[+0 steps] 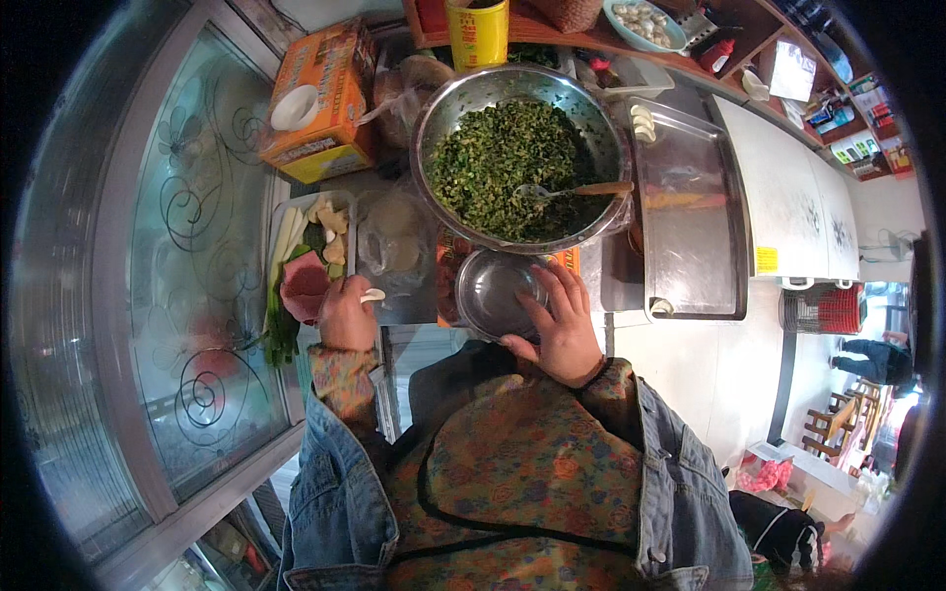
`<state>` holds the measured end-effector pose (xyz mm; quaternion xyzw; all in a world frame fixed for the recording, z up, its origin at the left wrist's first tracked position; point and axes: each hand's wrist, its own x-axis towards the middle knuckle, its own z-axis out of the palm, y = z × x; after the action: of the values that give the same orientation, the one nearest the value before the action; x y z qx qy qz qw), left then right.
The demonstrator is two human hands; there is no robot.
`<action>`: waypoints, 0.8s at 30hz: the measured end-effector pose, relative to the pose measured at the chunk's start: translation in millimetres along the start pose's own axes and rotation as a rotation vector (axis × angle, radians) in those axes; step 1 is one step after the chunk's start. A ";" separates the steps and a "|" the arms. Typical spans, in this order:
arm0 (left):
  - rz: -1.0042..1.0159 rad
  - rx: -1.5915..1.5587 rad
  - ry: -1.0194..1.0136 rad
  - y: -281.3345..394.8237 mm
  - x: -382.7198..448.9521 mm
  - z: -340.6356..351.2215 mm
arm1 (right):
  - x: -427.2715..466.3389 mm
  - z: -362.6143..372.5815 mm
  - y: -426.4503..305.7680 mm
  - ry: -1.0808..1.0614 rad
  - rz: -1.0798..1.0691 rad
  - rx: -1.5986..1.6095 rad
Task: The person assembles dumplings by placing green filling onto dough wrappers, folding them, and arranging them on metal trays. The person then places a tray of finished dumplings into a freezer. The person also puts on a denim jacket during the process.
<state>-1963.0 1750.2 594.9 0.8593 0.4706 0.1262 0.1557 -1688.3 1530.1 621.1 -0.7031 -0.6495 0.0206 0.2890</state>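
Observation:
My left hand (347, 314) is closed around a white porcelain spoon (372, 295), whose end sticks out to the right. It is beside a pink bowl-like thing (304, 284) on a tray of vegetables (351, 221). My right hand (565, 332) rests spread on the rim of a small metal bowl (488, 292), fingers reaching into it. Beyond stands a large steel bowl (421, 159) of chopped green filling (510, 166), with a wooden-handled spoon (602, 189) in it. Several pale dumplings (642, 123) lie on a metal tray (695, 244) at the right.
An orange carton (325, 96) with a white bowl (294, 108) on it is at the back left. A yellow can (477, 37) and a bowl of pale pieces (644, 26) stand behind. Glass panels (214, 244) border the left. Two other people are far right.

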 end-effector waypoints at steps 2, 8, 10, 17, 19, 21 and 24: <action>0.232 -0.064 0.189 27.0 -7.3 -22.1 | -0.7 1.8 0.1 -0.035 -0.002 -0.034; 0.552 -0.288 0.636 102.9 -36.4 -52.6 | -3.5 6.1 -0.2 -0.040 -0.009 -0.018; 0.525 -0.312 0.651 113.3 -33.1 -50.3 | -4.0 7.1 -1.4 -0.044 -0.007 -0.022; 0.140 -1.347 0.312 121.0 -29.0 -12.0 | -5.8 6.7 -5.9 -0.041 -0.005 -0.040; -0.336 -1.795 -0.096 114.8 -29.0 -3.5 | -6.0 6.5 -6.6 -0.034 -0.001 -0.037; -0.541 -1.980 -0.340 112.1 -28.6 0.9 | -6.4 6.5 -7.0 -0.003 0.004 -0.006; -0.467 -1.914 -0.326 116.8 -31.4 -7.4 | -7.1 6.7 -7.1 0.033 0.001 0.003</action>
<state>-1892.3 1665.3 644.7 0.2649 0.3007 0.2989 0.8661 -1698.5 1525.9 616.1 -0.7031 -0.6443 0.0099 0.3006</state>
